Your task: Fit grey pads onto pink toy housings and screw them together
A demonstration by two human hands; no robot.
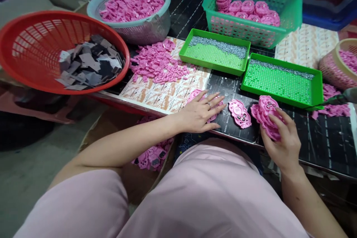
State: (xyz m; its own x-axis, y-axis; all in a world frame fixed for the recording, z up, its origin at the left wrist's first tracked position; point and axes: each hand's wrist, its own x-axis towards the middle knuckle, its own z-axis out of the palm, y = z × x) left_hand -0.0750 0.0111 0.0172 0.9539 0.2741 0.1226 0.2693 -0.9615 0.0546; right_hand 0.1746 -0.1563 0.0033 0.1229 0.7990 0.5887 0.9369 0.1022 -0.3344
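Observation:
My left hand (201, 113) lies flat with its fingers spread, palm down over pink plastic parts (193, 95) near the table's front edge; most of these are hidden beneath it. To its right a single pink plastic piece (240, 113), with scalloped edges and small dark and silvery spots, rests on the black surface. My right hand (284, 143) curls its fingers and thumb around a small stack of similar pink plastic pieces (267, 113) at the table edge. The stack leans unevenly and touches the table.
Two green trays (213, 68) of small metal bits stand behind my hands. A red basket (33, 81) holds dark and grey flat pieces; a grey-blue basket (156, 29) holds pink parts. A green basket (290, 15) contains stacked pink pieces. A dark tool tip (337, 98) juts in at right.

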